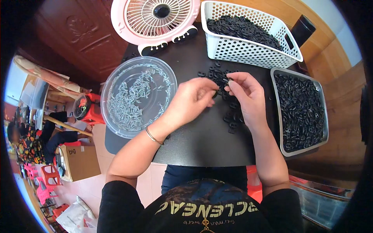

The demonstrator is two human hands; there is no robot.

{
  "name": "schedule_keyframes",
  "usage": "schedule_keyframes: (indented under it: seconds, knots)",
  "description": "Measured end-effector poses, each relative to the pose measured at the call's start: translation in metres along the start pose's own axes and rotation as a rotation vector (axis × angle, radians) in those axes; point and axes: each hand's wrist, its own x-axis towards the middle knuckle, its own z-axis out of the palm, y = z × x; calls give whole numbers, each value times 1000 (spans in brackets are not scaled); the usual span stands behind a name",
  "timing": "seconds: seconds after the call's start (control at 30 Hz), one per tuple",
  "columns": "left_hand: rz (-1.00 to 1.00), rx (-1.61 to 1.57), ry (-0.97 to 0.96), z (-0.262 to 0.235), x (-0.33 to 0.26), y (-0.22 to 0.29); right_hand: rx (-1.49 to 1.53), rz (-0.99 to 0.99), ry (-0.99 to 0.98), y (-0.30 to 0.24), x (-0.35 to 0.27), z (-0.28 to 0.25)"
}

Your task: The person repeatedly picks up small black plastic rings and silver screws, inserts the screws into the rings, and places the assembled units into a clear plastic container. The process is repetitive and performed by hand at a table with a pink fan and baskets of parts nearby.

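Over the dark table, my right hand [248, 95] pinches a small black plastic piece [229, 80] between thumb and fingers. Close by on its left, my left hand [194, 99] has its fingers curled together, with a small dark piece at the fingertips; I cannot make out its kind. Loose black plastic pieces [233, 118] with holes lie scattered beneath and between both hands. Beside my left forearm stands a round clear plastic tub [171, 73] with many small silvery metal pins [126, 106] inside.
A white perforated basket [248, 56] of black pieces stands at the back right. A metal tray [276, 112] of similar pieces sits at the right edge. A pink fan [161, 11] stands at the back. Left, beyond the table, are a cardboard box [83, 161], stools and another person.
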Motion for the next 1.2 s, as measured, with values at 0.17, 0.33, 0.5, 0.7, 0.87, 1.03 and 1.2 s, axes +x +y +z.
schedule_keyframes:
  seconds: [0.17, 0.33, 0.5, 0.7, 0.87, 1.03, 1.2]
  knots:
    - [-205, -718, 42, -5, 5, 1, -14, 4, -27, -3, -2, 0]
    - [-239, -899, 54, -4, 5, 0, 14, -11, -50, 1, -2, 1]
    - [-230, -925, 48, -3, 4, 0, -16, -6, -46, 1, -3, 2]
    - [-232, -919, 49, -2, 3, 0, -18, -16, -57, 2, -3, 2]
    - [-179, -877, 46, -1, 4, 2, -45, -27, -45, 4, -3, 3]
    - [-164, -848, 54, 0, 4, 0, -27, -35, -57, 3, -4, 3]
    - [-170, -823, 55, 0, 4, 1, -24, -24, -57, 3, -4, 2]
